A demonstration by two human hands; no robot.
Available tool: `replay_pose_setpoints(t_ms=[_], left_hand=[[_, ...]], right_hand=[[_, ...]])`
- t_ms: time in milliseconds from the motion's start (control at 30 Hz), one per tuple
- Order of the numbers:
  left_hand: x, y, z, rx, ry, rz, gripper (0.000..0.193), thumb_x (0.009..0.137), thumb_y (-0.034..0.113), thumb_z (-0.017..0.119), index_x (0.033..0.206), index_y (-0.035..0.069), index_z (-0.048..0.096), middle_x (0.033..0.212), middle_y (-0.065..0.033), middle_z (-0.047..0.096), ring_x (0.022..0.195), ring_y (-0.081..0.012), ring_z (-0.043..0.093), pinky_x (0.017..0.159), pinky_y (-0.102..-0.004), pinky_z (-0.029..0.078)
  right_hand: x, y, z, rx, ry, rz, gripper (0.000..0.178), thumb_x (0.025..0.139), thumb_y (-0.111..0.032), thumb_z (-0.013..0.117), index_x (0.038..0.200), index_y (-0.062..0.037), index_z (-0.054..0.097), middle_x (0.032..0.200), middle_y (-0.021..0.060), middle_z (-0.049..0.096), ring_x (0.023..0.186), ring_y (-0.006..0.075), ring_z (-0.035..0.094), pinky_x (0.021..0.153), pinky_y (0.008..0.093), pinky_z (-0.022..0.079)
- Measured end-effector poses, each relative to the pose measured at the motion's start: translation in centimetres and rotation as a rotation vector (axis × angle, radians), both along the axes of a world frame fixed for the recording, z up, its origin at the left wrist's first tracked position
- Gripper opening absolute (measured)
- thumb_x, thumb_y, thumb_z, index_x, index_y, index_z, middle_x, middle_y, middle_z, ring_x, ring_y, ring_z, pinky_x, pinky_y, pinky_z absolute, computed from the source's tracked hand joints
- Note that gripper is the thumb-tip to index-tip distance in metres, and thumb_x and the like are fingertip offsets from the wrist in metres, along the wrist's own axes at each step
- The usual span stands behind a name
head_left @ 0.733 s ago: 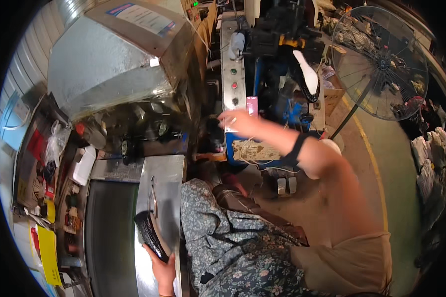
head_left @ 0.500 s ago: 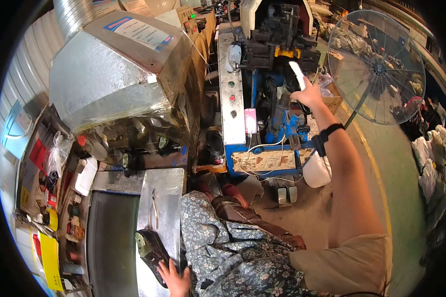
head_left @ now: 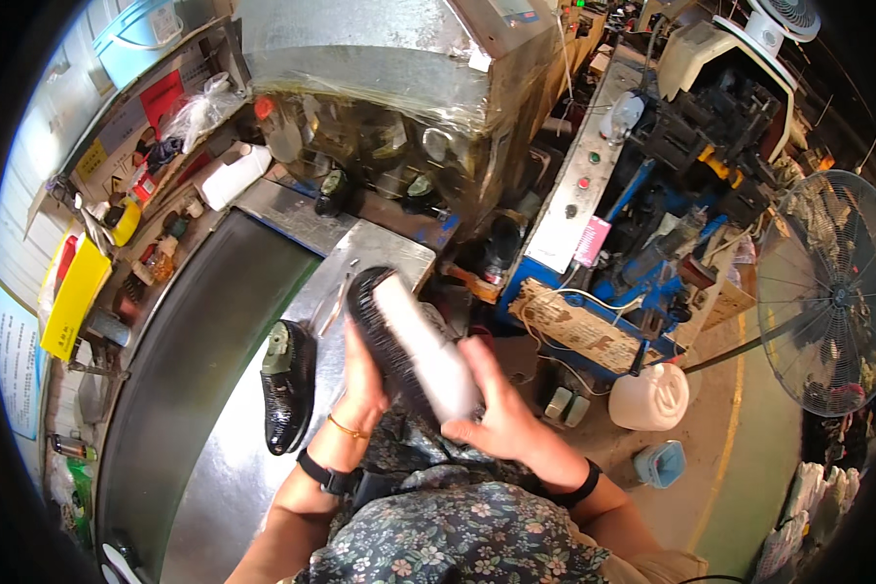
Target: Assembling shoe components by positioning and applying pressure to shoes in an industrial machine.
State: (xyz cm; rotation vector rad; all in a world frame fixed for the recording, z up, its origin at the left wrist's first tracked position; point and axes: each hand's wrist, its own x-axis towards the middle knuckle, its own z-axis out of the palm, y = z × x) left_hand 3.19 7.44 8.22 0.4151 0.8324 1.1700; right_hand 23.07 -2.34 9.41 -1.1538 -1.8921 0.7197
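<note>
Both my hands hold a black shoe [head_left: 368, 297] tilted in front of my body, its pale underside facing up and partly blurred. My left hand [head_left: 365, 375] supports its left side from beneath. At the lower right end, my right hand [head_left: 501, 414] grips it with the thumb over the pale bottom. A second black shoe [head_left: 290, 394], glossy at the toe with a green block showing in its opening, rests on the metal worktop [head_left: 229, 487] left of my left hand.
A dark conveyor belt [head_left: 190, 341] runs along the left, beside a cluttered shelf [head_left: 165, 258]. Ahead stands a metal-hooded machine [head_left: 360, 88] with more shoes below. A blue-framed machine [head_left: 584, 311], a white jug [head_left: 649, 397], a blue bin [head_left: 660, 465] and a large fan [head_left: 832, 292] are at right.
My right hand has come back from the blue-framed machine with the shoe. My left hand has left the shoe on the worktop and now holds the other one. The view has turned left.
</note>
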Motion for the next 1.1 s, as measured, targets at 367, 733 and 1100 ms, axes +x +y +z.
replay_pose_setpoints(t_ms=[367,733,1100], left_hand=[[-13.4,-6.9,-3.5,0.457,1.136,-0.096,0.049,0.088,0.012,0.071,0.131,-0.003,0.053,0.126,-0.0167,0.060,0.109,-0.0275,0.061,0.097,-0.0364,0.047],[-21.0,-2.4,-9.4,0.023,1.527,0.009,0.081,0.078,0.036,0.081,0.137,-0.003,0.040,0.119,-0.0223,0.063,0.106,-0.0335,0.065,0.091,-0.0413,0.050],[-11.7,-1.5,-4.6,0.019,-0.062,0.004,0.049,0.098,0.043,0.055,0.128,0.005,0.054,0.117,-0.0084,0.064,0.101,-0.0202,0.064,0.084,-0.0335,0.052]], right_hand=[[-2.8,-0.9,-4.6,-1.377,0.901,0.117,0.052,0.092,-0.022,0.063,0.137,-0.0007,0.047,0.120,0.0138,0.062,0.104,0.0243,0.064,0.081,0.0411,0.059],[-8.8,25.7,-8.8,-0.427,1.292,-0.215,0.050,0.085,-0.020,0.075,0.126,-0.0067,0.049,0.120,0.0069,0.057,0.105,0.0175,0.058,0.073,0.0382,0.059],[-16.6,9.0,-3.8,-0.635,0.854,0.332,0.095,0.085,-0.019,0.075,0.155,-0.0020,0.013,0.156,0.0153,0.027,0.144,0.0215,0.023,0.118,0.0348,0.022]])
